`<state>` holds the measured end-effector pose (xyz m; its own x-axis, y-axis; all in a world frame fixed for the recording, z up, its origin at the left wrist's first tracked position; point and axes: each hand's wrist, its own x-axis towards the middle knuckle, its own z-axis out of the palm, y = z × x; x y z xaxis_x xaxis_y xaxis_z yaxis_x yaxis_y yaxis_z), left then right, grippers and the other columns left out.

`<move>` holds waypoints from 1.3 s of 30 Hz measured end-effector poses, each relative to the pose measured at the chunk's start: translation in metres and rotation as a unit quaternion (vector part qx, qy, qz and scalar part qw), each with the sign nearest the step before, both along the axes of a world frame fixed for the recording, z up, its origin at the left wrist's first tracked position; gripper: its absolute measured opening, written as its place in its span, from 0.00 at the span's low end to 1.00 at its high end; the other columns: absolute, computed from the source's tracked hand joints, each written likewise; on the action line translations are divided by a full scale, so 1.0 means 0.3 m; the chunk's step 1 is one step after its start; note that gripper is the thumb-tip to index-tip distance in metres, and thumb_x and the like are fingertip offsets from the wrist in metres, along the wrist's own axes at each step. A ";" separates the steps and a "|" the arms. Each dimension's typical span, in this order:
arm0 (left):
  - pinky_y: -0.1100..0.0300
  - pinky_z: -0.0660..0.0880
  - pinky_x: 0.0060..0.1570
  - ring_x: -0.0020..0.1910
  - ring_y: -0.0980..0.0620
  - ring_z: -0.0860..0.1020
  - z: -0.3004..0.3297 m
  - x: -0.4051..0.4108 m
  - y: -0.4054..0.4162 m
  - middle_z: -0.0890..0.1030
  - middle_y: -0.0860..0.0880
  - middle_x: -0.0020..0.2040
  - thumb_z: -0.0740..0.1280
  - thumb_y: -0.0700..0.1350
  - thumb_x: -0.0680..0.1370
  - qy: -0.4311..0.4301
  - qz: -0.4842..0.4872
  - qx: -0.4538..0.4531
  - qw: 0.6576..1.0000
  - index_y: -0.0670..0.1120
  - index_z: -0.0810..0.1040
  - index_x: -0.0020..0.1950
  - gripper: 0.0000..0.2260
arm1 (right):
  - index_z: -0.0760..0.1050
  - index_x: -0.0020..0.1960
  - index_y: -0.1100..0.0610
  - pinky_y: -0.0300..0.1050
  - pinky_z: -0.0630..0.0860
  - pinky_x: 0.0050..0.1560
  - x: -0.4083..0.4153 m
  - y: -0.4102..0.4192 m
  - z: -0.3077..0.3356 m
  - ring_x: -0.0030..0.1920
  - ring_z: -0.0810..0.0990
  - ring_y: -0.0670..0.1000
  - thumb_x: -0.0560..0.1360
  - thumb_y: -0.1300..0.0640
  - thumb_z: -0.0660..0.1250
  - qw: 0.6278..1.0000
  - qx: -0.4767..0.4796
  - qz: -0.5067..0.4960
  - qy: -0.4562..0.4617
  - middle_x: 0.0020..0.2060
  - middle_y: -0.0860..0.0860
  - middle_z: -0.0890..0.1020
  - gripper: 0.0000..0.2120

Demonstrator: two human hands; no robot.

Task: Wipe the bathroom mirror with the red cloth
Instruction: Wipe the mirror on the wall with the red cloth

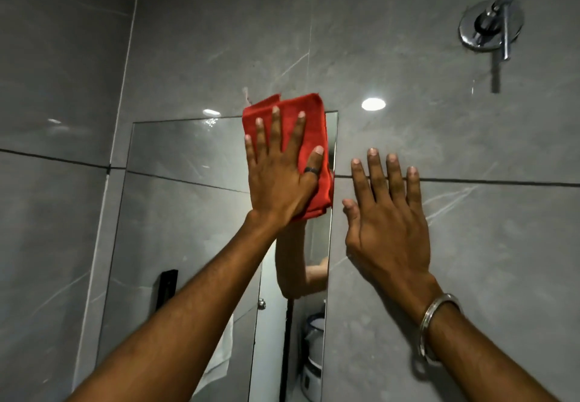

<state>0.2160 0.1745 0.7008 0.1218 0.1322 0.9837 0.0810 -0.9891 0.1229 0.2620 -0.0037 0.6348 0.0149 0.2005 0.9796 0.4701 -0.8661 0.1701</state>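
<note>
Where hand [277, 178] covers: red cloth [309, 119]

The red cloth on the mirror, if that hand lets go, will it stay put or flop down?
The red cloth would probably flop and slide down: it looks soft and folded, held flat only by the left hand pressing it to the mirror. It likely weighs little, being thin fabric. The glass looks smooth, so it should glide easily when pushed.
</note>
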 end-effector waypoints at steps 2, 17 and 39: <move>0.37 0.41 0.81 0.84 0.42 0.41 -0.076 0.010 -0.016 0.45 0.45 0.85 0.49 0.66 0.82 0.003 -0.013 0.048 0.999 0.54 0.49 0.85 0.33 | 0.48 0.86 0.53 0.61 0.42 0.84 0.006 0.011 -0.019 0.86 0.43 0.57 0.86 0.43 0.45 1.000 0.008 0.008 -0.004 0.86 0.55 0.47 0.31; 0.39 0.42 0.82 0.84 0.40 0.44 -0.545 0.018 -0.066 0.47 0.43 0.85 0.45 0.65 0.84 0.004 0.034 -0.081 0.996 0.51 0.51 0.85 0.32 | 0.50 0.85 0.57 0.57 0.43 0.85 -0.013 -0.017 -0.263 0.86 0.47 0.56 0.85 0.43 0.42 0.998 -0.023 0.054 0.038 0.85 0.55 0.51 0.32; 0.36 0.43 0.81 0.84 0.41 0.43 -0.089 0.016 -0.049 0.46 0.44 0.85 0.51 0.67 0.82 -0.002 -0.017 0.050 0.999 0.52 0.50 0.85 0.35 | 0.48 0.86 0.52 0.61 0.42 0.84 -0.003 0.009 0.052 0.86 0.43 0.57 0.86 0.46 0.46 1.000 0.017 0.004 0.012 0.86 0.55 0.48 0.30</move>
<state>0.2208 0.1599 0.6741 0.1213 0.0299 0.9922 0.0476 -0.9986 0.0243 0.2611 -0.0010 0.6502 0.0363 0.1667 0.9853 0.4805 -0.8675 0.1291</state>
